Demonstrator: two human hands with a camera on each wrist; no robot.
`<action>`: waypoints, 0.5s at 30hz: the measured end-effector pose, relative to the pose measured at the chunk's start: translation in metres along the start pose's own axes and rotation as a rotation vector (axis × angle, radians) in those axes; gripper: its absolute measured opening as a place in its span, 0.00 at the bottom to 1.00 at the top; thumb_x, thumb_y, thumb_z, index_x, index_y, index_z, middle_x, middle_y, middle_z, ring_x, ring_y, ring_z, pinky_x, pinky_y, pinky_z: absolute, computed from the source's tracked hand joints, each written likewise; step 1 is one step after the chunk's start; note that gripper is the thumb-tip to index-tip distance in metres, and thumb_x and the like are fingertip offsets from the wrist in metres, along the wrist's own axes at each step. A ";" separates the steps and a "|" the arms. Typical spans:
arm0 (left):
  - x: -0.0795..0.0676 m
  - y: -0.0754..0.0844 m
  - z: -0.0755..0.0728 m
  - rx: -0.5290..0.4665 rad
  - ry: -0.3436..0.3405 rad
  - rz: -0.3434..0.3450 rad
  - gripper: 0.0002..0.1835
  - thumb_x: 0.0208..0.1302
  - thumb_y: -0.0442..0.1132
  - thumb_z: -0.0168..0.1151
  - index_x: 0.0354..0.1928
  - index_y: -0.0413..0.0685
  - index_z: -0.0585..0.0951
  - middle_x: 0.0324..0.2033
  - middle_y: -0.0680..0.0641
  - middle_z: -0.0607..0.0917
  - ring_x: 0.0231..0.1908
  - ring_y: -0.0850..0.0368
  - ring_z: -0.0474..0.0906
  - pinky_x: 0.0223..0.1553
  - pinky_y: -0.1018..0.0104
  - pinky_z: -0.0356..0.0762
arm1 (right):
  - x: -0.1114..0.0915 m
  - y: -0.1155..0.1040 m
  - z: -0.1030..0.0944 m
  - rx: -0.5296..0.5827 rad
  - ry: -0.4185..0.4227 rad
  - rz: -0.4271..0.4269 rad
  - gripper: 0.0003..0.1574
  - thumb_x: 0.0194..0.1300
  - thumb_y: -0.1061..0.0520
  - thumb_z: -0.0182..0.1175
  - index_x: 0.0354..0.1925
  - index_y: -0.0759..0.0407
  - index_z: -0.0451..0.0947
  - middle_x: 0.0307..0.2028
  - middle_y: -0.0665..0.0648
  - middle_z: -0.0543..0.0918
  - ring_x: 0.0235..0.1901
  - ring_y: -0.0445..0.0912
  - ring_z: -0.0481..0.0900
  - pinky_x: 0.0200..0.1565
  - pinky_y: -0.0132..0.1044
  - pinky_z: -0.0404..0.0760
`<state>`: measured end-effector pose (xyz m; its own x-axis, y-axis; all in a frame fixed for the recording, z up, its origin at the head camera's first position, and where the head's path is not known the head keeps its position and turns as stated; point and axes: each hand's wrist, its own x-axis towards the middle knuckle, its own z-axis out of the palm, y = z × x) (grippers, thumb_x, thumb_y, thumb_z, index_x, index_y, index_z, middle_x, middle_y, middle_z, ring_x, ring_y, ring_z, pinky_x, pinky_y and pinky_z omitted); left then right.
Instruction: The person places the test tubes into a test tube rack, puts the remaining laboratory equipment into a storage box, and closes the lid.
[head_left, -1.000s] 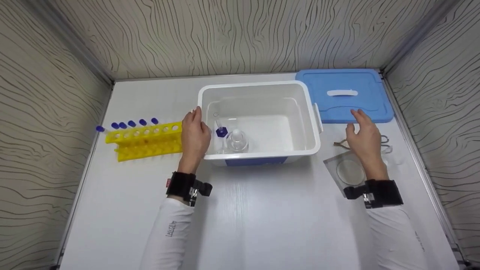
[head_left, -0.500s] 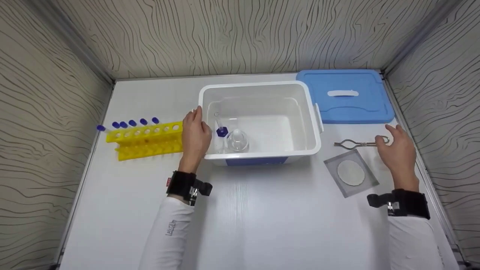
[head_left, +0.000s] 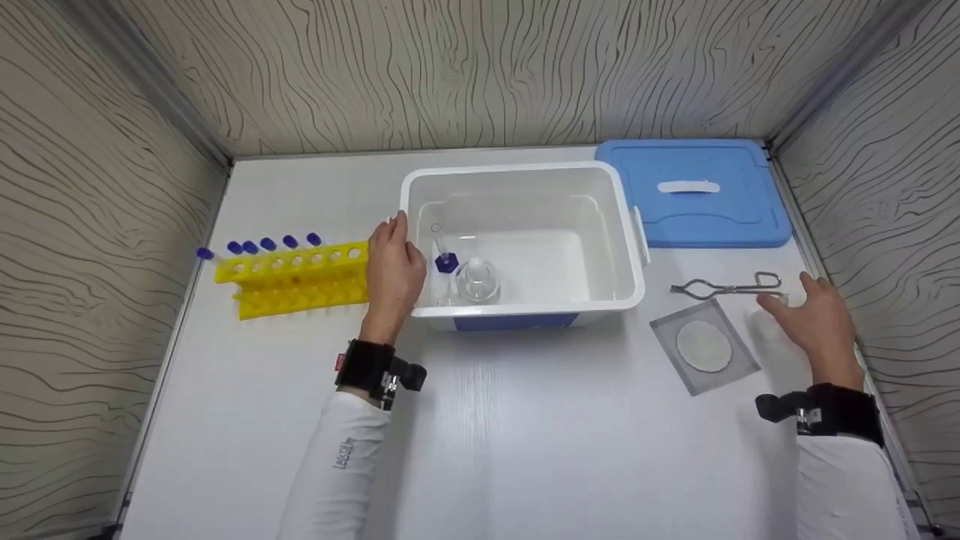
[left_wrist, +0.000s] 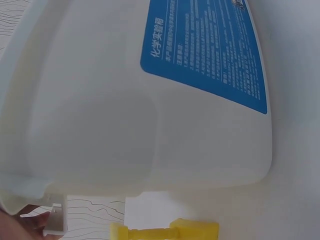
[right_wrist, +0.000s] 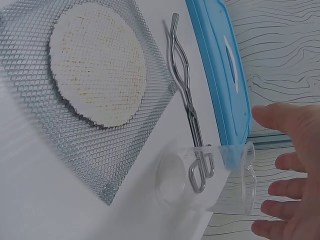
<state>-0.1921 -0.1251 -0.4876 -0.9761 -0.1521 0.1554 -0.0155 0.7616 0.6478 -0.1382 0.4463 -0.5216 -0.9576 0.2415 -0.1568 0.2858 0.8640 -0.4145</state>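
Note:
At the white plastic box (head_left: 525,306), my left hand (head_left: 394,274) grips the left side by the rim and handle. In the left wrist view, its fingers (left_wrist: 37,222) curl behind the white handle (left_wrist: 56,220). Over at the right, my right hand (head_left: 817,326) is spread, thumb and fingers apart, just beside a clear beaker (right_wrist: 230,192). The right wrist view shows the fingertips near the beaker's rim with a gap between. Metal crucible tongs (head_left: 727,289) lie behind the beaker, and a wire gauze square (head_left: 667,326) with a round white centre lies left of it.
Inside the box are a measuring cylinder with a blue hexagonal base (head_left: 447,262) and a round clear glass vessel (head_left: 478,285). Left of it stands a yellow test tube rack (head_left: 292,281) with several blue-capped tubes (head_left: 268,244). A blue lid (head_left: 690,217) lies at the back right.
My right hand has moved right and toward me, from above the tongs and gauze to beside the beaker, uncovering both. The left hand has stayed on the box.

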 end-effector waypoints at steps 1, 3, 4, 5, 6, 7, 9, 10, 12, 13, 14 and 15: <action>0.000 0.000 0.000 0.001 -0.003 -0.002 0.27 0.72 0.33 0.48 0.72 0.40 0.66 0.67 0.35 0.73 0.69 0.41 0.67 0.75 0.52 0.61 | 0.000 0.002 0.001 -0.008 -0.005 0.005 0.56 0.70 0.37 0.53 0.72 0.79 0.48 0.67 0.88 0.52 0.64 0.83 0.54 0.63 0.75 0.57; 0.000 0.001 0.000 0.002 -0.009 -0.005 0.27 0.72 0.33 0.48 0.73 0.41 0.65 0.67 0.35 0.73 0.69 0.42 0.67 0.75 0.52 0.61 | -0.001 0.005 0.003 -0.019 -0.010 0.017 0.56 0.70 0.37 0.53 0.71 0.81 0.48 0.66 0.88 0.55 0.64 0.82 0.55 0.63 0.73 0.59; 0.000 0.001 0.000 0.002 -0.008 -0.005 0.27 0.73 0.33 0.48 0.73 0.41 0.65 0.67 0.35 0.73 0.69 0.42 0.67 0.75 0.51 0.61 | -0.001 0.006 0.004 -0.026 -0.008 0.022 0.56 0.69 0.37 0.53 0.70 0.81 0.49 0.65 0.88 0.57 0.63 0.82 0.56 0.63 0.73 0.60; 0.000 0.000 0.000 0.002 -0.004 -0.001 0.27 0.72 0.33 0.48 0.72 0.40 0.66 0.67 0.35 0.73 0.69 0.41 0.67 0.75 0.51 0.61 | -0.002 0.006 0.005 -0.028 -0.006 0.028 0.56 0.69 0.37 0.53 0.70 0.82 0.50 0.65 0.88 0.58 0.63 0.82 0.58 0.62 0.72 0.62; 0.000 0.000 0.000 0.003 0.000 0.002 0.27 0.72 0.33 0.48 0.72 0.40 0.66 0.67 0.35 0.73 0.69 0.41 0.67 0.75 0.51 0.61 | -0.002 0.006 0.007 -0.030 -0.005 0.034 0.57 0.69 0.36 0.54 0.70 0.82 0.50 0.64 0.88 0.59 0.62 0.81 0.60 0.61 0.72 0.65; -0.001 0.000 0.000 0.006 0.004 0.006 0.27 0.72 0.32 0.48 0.72 0.39 0.66 0.67 0.35 0.73 0.69 0.41 0.67 0.75 0.51 0.62 | -0.003 0.007 0.008 -0.030 -0.005 0.042 0.57 0.69 0.36 0.54 0.70 0.82 0.51 0.64 0.88 0.60 0.61 0.81 0.61 0.59 0.71 0.67; -0.001 -0.001 0.000 0.009 0.011 0.012 0.27 0.72 0.33 0.47 0.72 0.39 0.67 0.66 0.34 0.74 0.69 0.40 0.68 0.74 0.50 0.62 | -0.004 0.006 0.008 -0.027 -0.013 0.060 0.57 0.69 0.35 0.53 0.70 0.82 0.51 0.64 0.87 0.60 0.59 0.81 0.63 0.57 0.70 0.69; -0.001 -0.001 0.000 0.008 0.013 0.014 0.27 0.72 0.33 0.47 0.72 0.39 0.67 0.66 0.34 0.74 0.69 0.40 0.68 0.74 0.51 0.62 | -0.004 0.006 0.008 -0.021 -0.020 0.070 0.57 0.69 0.35 0.53 0.70 0.82 0.51 0.64 0.87 0.60 0.59 0.81 0.63 0.57 0.70 0.70; -0.001 -0.001 0.000 0.004 0.013 0.014 0.27 0.72 0.33 0.47 0.72 0.39 0.67 0.66 0.34 0.74 0.69 0.40 0.68 0.74 0.51 0.62 | -0.005 0.006 0.007 -0.013 -0.036 0.084 0.58 0.68 0.34 0.53 0.70 0.81 0.51 0.64 0.86 0.60 0.60 0.81 0.63 0.57 0.69 0.70; -0.001 -0.001 0.000 0.004 0.011 0.012 0.27 0.72 0.33 0.47 0.72 0.39 0.66 0.66 0.34 0.74 0.69 0.40 0.68 0.74 0.51 0.62 | -0.005 0.005 0.006 -0.014 -0.045 0.087 0.58 0.68 0.34 0.53 0.70 0.81 0.52 0.64 0.86 0.60 0.60 0.81 0.62 0.58 0.69 0.69; -0.001 -0.001 0.000 0.003 0.011 0.011 0.27 0.72 0.33 0.47 0.72 0.39 0.66 0.66 0.34 0.74 0.69 0.41 0.68 0.74 0.51 0.62 | -0.006 0.005 0.006 -0.015 -0.051 0.087 0.58 0.68 0.34 0.54 0.69 0.81 0.53 0.64 0.86 0.60 0.60 0.80 0.62 0.58 0.69 0.69; -0.001 0.000 0.000 0.005 0.010 0.010 0.27 0.72 0.33 0.47 0.72 0.40 0.66 0.66 0.34 0.74 0.69 0.41 0.68 0.74 0.51 0.62 | -0.006 0.005 0.005 -0.017 -0.055 0.086 0.57 0.68 0.34 0.54 0.69 0.81 0.54 0.64 0.86 0.61 0.60 0.80 0.63 0.58 0.69 0.70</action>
<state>-0.1915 -0.1253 -0.4877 -0.9741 -0.1502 0.1692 -0.0066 0.7666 0.6421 -0.1309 0.4467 -0.5273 -0.9262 0.2906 -0.2402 0.3655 0.8487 -0.3824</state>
